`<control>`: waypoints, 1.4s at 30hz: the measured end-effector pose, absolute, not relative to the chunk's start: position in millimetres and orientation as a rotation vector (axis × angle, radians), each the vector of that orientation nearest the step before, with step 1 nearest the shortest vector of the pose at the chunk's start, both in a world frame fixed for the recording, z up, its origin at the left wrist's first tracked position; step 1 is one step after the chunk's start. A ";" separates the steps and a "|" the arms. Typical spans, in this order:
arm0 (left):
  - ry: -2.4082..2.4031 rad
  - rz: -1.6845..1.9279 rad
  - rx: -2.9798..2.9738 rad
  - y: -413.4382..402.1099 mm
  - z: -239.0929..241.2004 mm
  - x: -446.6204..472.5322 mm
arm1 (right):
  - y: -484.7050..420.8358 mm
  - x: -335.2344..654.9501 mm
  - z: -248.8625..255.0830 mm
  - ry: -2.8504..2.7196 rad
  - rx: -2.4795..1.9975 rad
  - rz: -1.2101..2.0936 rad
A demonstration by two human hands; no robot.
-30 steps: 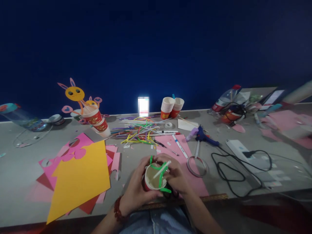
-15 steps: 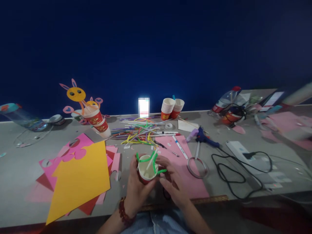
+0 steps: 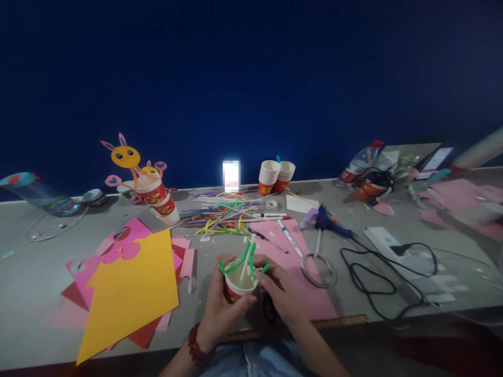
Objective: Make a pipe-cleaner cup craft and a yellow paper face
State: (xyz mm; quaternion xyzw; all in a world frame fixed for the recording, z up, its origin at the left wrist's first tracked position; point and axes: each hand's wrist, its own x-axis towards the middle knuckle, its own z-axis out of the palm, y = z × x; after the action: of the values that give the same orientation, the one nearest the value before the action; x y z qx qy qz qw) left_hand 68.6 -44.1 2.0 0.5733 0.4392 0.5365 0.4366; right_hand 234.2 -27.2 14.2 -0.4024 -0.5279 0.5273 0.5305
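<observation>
My left hand point(image 3: 220, 298) is wrapped round a red-and-white paper cup point(image 3: 234, 294), its open mouth tilted toward me. Out of the cup stand green pipe cleaners point(image 3: 245, 257), bent outward over the rim, and a white stick-like piece point(image 3: 248, 264) beside them. At the cup's right rim, my right hand point(image 3: 280, 288) has its fingers closed on a green pipe cleaner. The fingertips partly hide the spot they grip. Beyond the cup lies a pile of coloured pipe cleaners point(image 3: 223, 214).
Left are a yellow sheet point(image 3: 133, 293) over pink paper and a rabbit-faced cup figure point(image 3: 153, 193). Stacked cups point(image 3: 268, 177) stand at the back. On the right lie a pink sheet point(image 3: 306, 293), a blue glue gun point(image 3: 330, 222), a tape ring point(image 3: 318, 271) and a corded power strip point(image 3: 379, 241).
The cup has tipped more upright and moved slightly down. My right fingers have drawn in from beside the cup to the green pipe cleaner at its right rim.
</observation>
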 end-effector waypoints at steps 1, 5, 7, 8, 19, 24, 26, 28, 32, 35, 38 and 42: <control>1.098 1.338 1.424 -44.3 1.9 68.7 | -26.8 234.8 15.2 -1.274 -0.958 1.264; 1.107 1.345 1.363 -45.5 -1.0 69.1 | -22.3 243.0 23.6 -1.316 -0.929 1.222; 1.097 1.348 1.350 -45.7 -2.9 69.0 | -18.8 249.5 31.3 -1.311 -0.929 1.164; 1.091 1.350 1.352 -45.6 -3.7 69.0 | -17.0 252.6 36.0 -1.320 -0.926 1.139; 1.095 1.347 1.415 -47.5 -7.0 68.4 | 1.9 248.2 70.2 -1.714 -1.007 1.004; 1.081 1.339 1.538 -46.0 -2.9 65.7 | 4.4 245.3 72.2 -1.708 -1.028 1.014; 1.072 1.345 1.547 -45.7 -1.1 65.6 | 4.6 247.4 72.9 -1.687 -1.014 1.044; 1.068 1.348 1.505 -46.1 -0.1 65.5 | 4.3 251.8 72.3 -1.636 -0.948 1.113; 1.037 1.383 1.442 -47.6 1.1 64.8 | 0.7 265.4 61.0 -1.411 -0.780 1.246; 1.011 1.423 1.451 -48.2 2.5 64.5 | -3.5 273.4 46.6 -1.440 -0.697 1.318; 0.994 1.409 1.436 -48.6 3.4 65.2 | -6.0 276.2 37.7 -1.610 -0.657 1.350; 0.977 1.359 1.388 -49.5 3.6 66.3 | -2.6 276.2 38.8 -1.755 -0.637 1.303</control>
State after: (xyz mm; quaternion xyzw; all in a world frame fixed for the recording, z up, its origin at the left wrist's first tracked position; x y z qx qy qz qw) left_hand 66.3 -49.5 3.6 0.5651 0.3979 0.5533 0.4649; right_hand 276.2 -2.6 38.8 -0.2541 -0.6997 0.5198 0.4191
